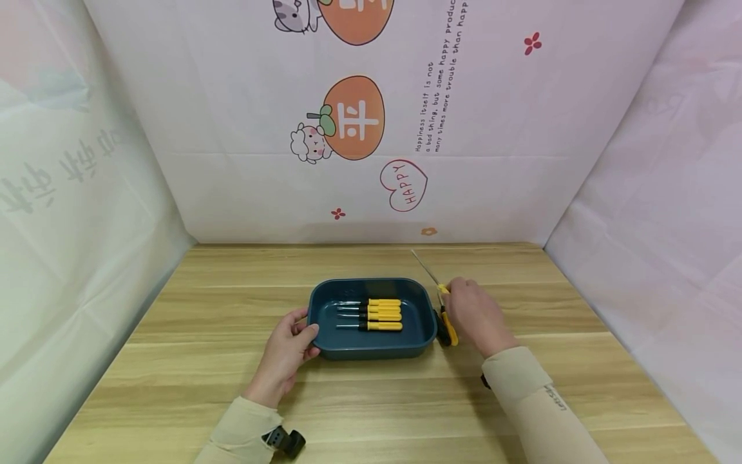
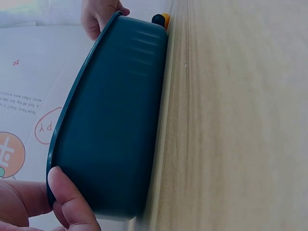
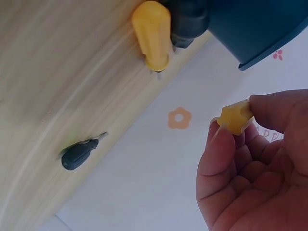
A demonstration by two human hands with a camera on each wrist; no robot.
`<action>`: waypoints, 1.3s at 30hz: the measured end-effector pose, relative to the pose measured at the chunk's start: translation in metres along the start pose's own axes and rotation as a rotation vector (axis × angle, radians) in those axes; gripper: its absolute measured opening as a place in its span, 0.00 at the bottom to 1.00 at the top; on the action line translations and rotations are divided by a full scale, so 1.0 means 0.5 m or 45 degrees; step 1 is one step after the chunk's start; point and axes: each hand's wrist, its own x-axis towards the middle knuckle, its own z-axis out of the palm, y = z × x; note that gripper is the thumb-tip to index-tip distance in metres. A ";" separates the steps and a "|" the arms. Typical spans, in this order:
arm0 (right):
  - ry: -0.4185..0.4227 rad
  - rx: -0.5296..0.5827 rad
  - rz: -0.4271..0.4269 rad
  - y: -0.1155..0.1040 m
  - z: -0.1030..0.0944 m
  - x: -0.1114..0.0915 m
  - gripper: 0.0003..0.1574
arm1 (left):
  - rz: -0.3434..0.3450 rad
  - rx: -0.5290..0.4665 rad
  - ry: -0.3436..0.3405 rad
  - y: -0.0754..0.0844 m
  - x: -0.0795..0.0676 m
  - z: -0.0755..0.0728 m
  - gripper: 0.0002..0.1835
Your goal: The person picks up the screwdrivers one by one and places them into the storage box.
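My left hand [image 1: 288, 348] grips the left end of a dark teal box [image 1: 371, 354], its thumb [image 2: 70, 195] on the outer wall near the rim. Inside lie several small screwdrivers [image 1: 384, 314] with yellow-and-black handles, side by side, shafts to the left. Beyond the box's right end, my right hand [image 1: 474, 314] pinches the yellow handle [image 3: 236, 117] of a screwdriver between thumb and fingers. Its thin shaft [image 1: 425, 265] points away and to the left. Under that hand, a yellow-handled screwdriver [image 3: 152, 33] and a black-handled tool [image 3: 188, 21] lie against the box.
Another black-handled screwdriver [image 3: 79, 154] lies on the wood-grain table [image 1: 232, 309] in the right wrist view; the right hand hides it in the head view. A printed white sheet [image 1: 232, 129] hangs behind the table, with white sheets on both sides.
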 end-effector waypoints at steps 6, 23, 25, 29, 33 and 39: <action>0.047 -0.003 -0.029 -0.016 -0.001 0.002 0.18 | -0.005 0.002 -0.002 0.001 -0.001 0.000 0.26; 0.097 -0.036 -0.139 -0.056 0.011 0.002 0.17 | 0.006 -0.010 -0.016 0.004 -0.008 0.000 0.28; 0.096 -0.036 -0.159 -0.059 0.012 0.004 0.17 | 0.007 -0.009 -0.018 0.004 -0.008 0.000 0.28; 0.092 -0.050 -0.192 -0.063 0.013 0.005 0.17 | 0.005 -0.007 -0.017 0.003 -0.007 0.001 0.27; 0.072 -0.060 -0.200 -0.066 0.015 0.004 0.17 | 0.000 -0.006 -0.009 0.003 -0.005 0.002 0.26; 0.063 -0.046 -0.222 -0.073 0.016 0.004 0.17 | 0.001 -0.008 -0.010 0.003 -0.005 0.001 0.26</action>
